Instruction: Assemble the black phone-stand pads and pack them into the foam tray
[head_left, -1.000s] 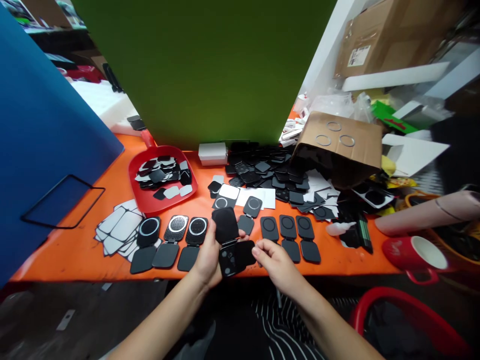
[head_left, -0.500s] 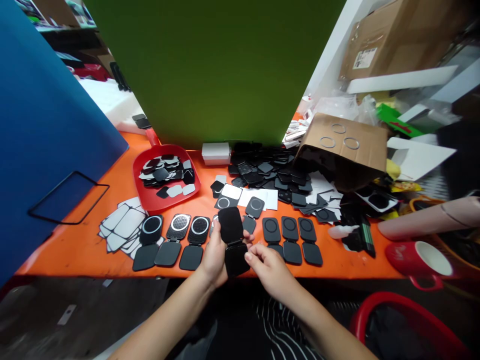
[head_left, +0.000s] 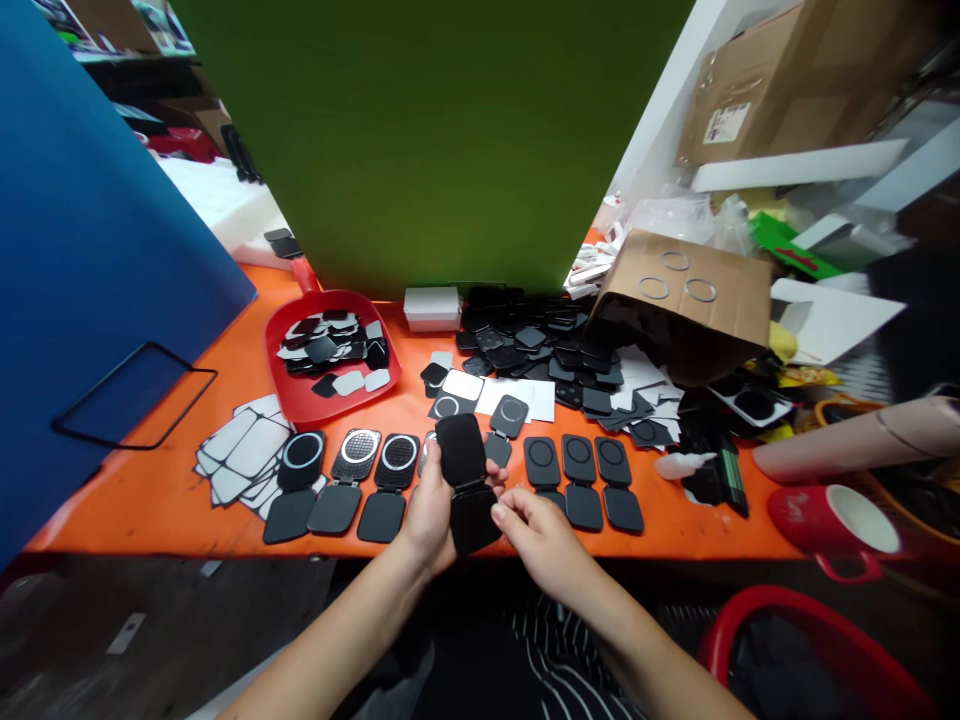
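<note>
A black folding wireless charger (head_left: 461, 450), opened flat at its hinge, lies across my left hand (head_left: 431, 505), whose thumb and fingers grip its sides. The fingers of my right hand (head_left: 536, 535) are closed in a pinch at the right edge of its lower square panel. Whether a thin film is also between them I cannot tell. On the left stand similar unfolded chargers (head_left: 359, 453) with pale rings bared. More chargers (head_left: 579, 458), with dark covers and a printed ring, lie to the right of my hands.
A red dustpan-shaped tray (head_left: 322, 405) holds loose pads. White-and-black cut sheets (head_left: 244, 445) lie at left. Black panels (head_left: 532, 335) are heaped at the back, beside a cardboard box (head_left: 690, 285). A glue bottle (head_left: 684, 463) and red mug (head_left: 832, 525) are at right. A green board (head_left: 435, 140) rises behind.
Both hands and the charger hold almost the same place. The view has shifted very slightly; nothing has been picked up or let go.
</note>
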